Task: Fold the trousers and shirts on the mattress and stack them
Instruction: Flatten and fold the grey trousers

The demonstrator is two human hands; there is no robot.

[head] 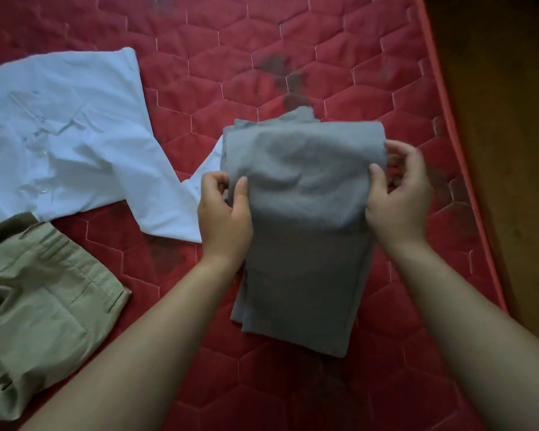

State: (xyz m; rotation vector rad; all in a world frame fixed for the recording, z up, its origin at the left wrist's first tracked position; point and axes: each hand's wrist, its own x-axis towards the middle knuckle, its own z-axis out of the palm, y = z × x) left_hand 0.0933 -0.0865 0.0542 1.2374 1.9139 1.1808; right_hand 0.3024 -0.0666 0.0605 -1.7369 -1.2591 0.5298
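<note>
**Operator:** What are my hands on?

**Spotter:** Both are on the grey trousers (302, 194). Your left hand (224, 213) pinches their left edge, thumb on top and fingers curled underneath. Your right hand (399, 197) grips the right edge the same way, thumb on the cloth and fingers tucked behind the fold.

**Operator:** And how do the trousers lie?

**Spotter:** They are right of centre on the red quilted mattress (293, 42). The top part is doubled over and raised between your hands, and the lower part lies flat towards you. I cannot make out a tag or any print on the grey cloth.

**Operator:** What is to my left?

**Spotter:** A white shirt (69, 135) is spread out unfolded, with its buttons showing. One sleeve reaches as far as the grey trousers' left edge, just beyond your left hand. I cannot tell whether it runs under them. Nearer you are the khaki trousers (38, 300), unfolded, with a pocket slit and the waistband in view. Their top touches the shirt's hem.

**Operator:** Anything else?

**Spotter:** There are dark stains (280, 70) on the mattress just beyond the grey trousers. A brown floor (511, 119) runs along its right edge.
</note>
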